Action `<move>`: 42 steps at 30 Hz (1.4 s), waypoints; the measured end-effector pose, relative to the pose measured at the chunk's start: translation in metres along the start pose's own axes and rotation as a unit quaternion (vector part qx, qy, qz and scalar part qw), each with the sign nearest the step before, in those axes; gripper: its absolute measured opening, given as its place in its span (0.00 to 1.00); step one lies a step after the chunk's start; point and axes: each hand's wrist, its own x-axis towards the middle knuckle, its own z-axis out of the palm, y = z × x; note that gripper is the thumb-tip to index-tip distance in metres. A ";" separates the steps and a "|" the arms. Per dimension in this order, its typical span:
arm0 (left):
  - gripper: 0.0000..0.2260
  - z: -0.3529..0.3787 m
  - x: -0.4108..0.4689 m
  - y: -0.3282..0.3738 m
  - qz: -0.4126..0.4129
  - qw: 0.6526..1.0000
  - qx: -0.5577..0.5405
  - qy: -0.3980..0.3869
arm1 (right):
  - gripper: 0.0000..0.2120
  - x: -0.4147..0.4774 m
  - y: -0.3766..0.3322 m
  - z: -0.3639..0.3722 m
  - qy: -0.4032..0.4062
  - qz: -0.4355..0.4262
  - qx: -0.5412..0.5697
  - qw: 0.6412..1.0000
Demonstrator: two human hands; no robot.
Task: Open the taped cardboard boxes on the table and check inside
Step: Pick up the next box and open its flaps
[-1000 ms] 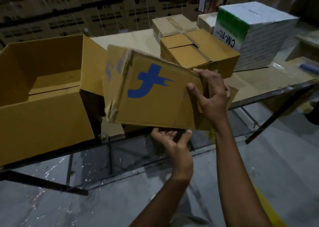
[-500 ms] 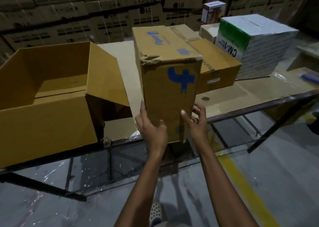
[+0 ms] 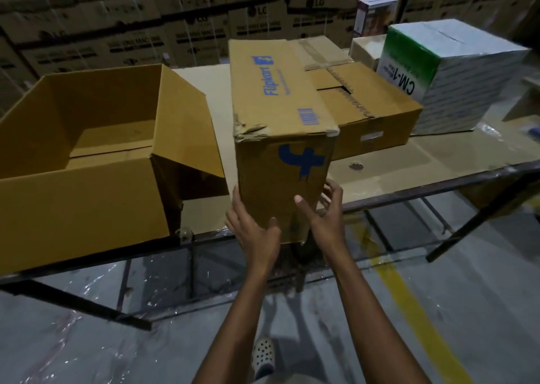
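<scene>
Warehouse table (image 3: 438,155), brown Flipkart box (image 3: 277,91), blue logo (image 3: 301,161), torn corner

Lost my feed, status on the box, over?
Left grip, right grip holding printed box low. Box at table edge, no flap open. Open carton close left, brown box close right.

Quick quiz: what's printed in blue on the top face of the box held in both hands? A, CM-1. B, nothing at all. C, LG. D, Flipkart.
D: the held box shows blue Flipkart lettering along its top face, while the left hand and right hand grip its near end.
</scene>
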 end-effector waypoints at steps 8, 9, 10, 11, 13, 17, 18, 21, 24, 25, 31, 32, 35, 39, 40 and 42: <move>0.34 -0.032 0.021 -0.029 -0.038 0.981 -0.186 -0.033 | 0.41 -0.012 -0.082 0.036 0.111 -0.397 -0.283 0.866; 0.30 -0.033 0.018 -0.028 -0.046 0.974 -0.221 -0.038 | 0.39 -0.018 -0.089 0.045 0.110 -0.430 -0.317 0.838; 0.26 -0.034 0.015 -0.026 -0.046 0.967 -0.247 -0.043 | 0.38 -0.023 -0.094 0.056 0.110 -0.446 -0.351 0.816; 0.22 -0.034 0.012 -0.025 -0.045 0.965 -0.256 -0.044 | 0.38 -0.027 -0.097 0.067 0.107 -0.446 -0.382 0.802; 0.18 -0.034 0.010 -0.026 -0.051 0.965 -0.252 -0.040 | 0.42 -0.026 -0.097 0.087 0.092 -0.409 -0.418 0.806; 0.19 -0.032 0.016 -0.039 -0.073 0.962 -0.258 -0.047 | 0.50 -0.006 -0.084 0.110 0.080 -0.338 -0.473 0.810; 0.21 -0.032 0.018 -0.040 -0.086 0.957 -0.272 -0.044 | 0.49 -0.004 -0.081 0.111 0.086 -0.340 -0.483 0.802; 0.15 -0.029 0.025 -0.048 -0.207 0.904 -0.374 0.011 | 0.45 -0.002 -0.076 0.105 0.113 -0.354 -0.480 0.795; 0.12 -0.022 0.030 -0.064 -0.365 0.843 -0.396 0.006 | 0.43 -0.002 -0.075 0.096 0.119 -0.369 -0.471 0.792; 0.13 -0.019 0.028 -0.068 -0.411 0.830 -0.377 -0.013 | 0.43 -0.002 -0.075 0.093 0.117 -0.374 -0.470 0.791; 0.36 0.008 0.000 -0.081 -0.531 0.689 -0.481 -0.111 | 0.42 0.001 -0.072 0.080 0.104 -0.388 -0.459 0.793; 0.39 0.012 0.000 -0.088 -0.525 0.675 -0.507 -0.107 | 0.42 0.004 -0.072 0.076 0.102 -0.390 -0.452 0.796; 0.44 0.022 0.003 -0.091 -0.506 0.672 -0.531 -0.107 | 0.45 0.013 -0.077 0.060 0.111 -0.378 -0.423 0.816; 0.50 0.026 0.005 -0.063 -0.439 0.759 -0.473 -0.079 | 0.45 0.040 -0.084 0.018 0.158 -0.344 -0.343 0.860; 0.51 0.025 0.006 -0.054 -0.427 0.769 -0.473 -0.050 | 0.45 0.048 -0.082 0.004 0.174 -0.328 -0.308 0.876; 0.47 0.021 0.009 -0.038 -0.398 0.800 -0.447 0.042 | 0.45 0.060 -0.071 -0.021 0.212 -0.272 -0.235 0.909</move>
